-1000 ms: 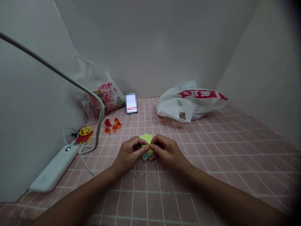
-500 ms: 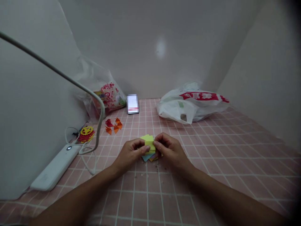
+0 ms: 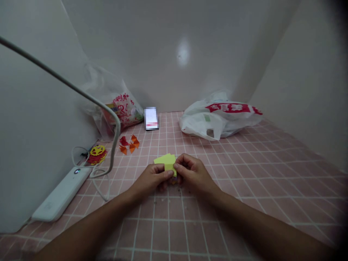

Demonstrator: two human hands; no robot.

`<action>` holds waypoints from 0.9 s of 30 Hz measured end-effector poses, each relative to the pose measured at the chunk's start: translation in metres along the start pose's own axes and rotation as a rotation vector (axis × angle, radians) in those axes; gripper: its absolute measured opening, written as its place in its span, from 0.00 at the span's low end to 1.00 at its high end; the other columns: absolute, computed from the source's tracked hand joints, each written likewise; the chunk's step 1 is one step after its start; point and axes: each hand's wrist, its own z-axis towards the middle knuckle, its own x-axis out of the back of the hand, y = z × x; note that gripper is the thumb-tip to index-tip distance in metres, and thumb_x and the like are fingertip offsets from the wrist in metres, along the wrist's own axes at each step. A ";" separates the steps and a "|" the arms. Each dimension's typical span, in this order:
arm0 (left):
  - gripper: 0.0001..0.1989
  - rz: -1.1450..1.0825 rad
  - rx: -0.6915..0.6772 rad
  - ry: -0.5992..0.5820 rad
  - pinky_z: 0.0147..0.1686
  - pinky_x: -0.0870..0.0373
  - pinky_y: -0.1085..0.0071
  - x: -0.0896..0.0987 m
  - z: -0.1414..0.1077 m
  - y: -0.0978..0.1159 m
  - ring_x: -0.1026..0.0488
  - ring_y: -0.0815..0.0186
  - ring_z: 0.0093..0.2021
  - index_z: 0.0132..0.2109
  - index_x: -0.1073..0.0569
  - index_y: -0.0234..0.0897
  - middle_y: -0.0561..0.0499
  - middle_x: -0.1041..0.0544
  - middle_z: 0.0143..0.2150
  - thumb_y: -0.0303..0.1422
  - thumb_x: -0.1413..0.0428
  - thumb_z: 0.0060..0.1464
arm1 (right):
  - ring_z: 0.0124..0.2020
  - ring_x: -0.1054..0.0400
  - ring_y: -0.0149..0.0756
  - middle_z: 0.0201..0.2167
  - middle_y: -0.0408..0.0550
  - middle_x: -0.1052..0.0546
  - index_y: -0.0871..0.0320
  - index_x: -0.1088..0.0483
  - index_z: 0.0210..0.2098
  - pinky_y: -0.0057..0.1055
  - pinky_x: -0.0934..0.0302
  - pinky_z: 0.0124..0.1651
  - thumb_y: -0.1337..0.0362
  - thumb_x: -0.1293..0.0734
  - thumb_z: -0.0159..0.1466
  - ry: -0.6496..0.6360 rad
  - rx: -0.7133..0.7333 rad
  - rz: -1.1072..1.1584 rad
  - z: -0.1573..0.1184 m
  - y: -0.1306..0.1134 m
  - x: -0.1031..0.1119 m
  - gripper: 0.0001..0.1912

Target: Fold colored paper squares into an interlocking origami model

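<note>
The yellow paper is located between both hands, over the pink tiled surface. The left hand grips its left side, thumb closed against the fingers. The right hand pinches its right edge, thumb and index finger together. Tiled surface extends forward to the white bag and rightward to the side wall.

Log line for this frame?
left hand: holding yellow paper | right hand: pinching its right edge | beyond: orange folded papers, smartphone, red-banded plastic bag
</note>
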 end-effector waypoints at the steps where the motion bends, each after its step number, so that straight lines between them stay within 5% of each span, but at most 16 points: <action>1: 0.17 0.001 0.012 0.002 0.20 0.46 0.76 0.000 0.000 -0.001 0.39 0.74 0.19 0.30 0.28 0.33 0.54 0.31 0.21 0.45 0.40 0.52 | 0.18 0.37 0.28 0.18 0.37 0.32 0.56 0.38 0.26 0.26 0.42 0.22 0.61 0.33 0.58 -0.004 0.004 0.002 0.000 0.001 0.000 0.10; 10: 0.16 -0.055 0.026 -0.003 0.20 0.47 0.77 -0.001 0.000 0.000 0.39 0.76 0.18 0.28 0.28 0.33 0.54 0.29 0.23 0.42 0.39 0.52 | 0.18 0.37 0.27 0.19 0.38 0.31 0.56 0.38 0.26 0.25 0.44 0.22 0.60 0.33 0.58 -0.024 -0.010 -0.003 0.001 0.001 0.002 0.10; 19: 0.15 -0.055 -0.106 0.143 0.25 0.34 0.74 0.000 0.001 0.004 0.32 0.72 0.23 0.36 0.28 0.34 0.55 0.29 0.24 0.43 0.41 0.54 | 0.18 0.40 0.28 0.18 0.37 0.34 0.56 0.37 0.26 0.26 0.43 0.22 0.60 0.32 0.58 0.057 0.027 -0.014 0.006 0.005 0.008 0.11; 27: 0.13 0.057 -0.214 0.272 0.20 0.43 0.77 0.003 0.000 0.006 0.40 0.75 0.19 0.31 0.27 0.33 0.59 0.35 0.20 0.41 0.41 0.53 | 0.18 0.40 0.27 0.19 0.37 0.34 0.57 0.36 0.29 0.25 0.42 0.23 0.59 0.32 0.60 -0.038 0.010 0.080 0.007 0.013 0.006 0.10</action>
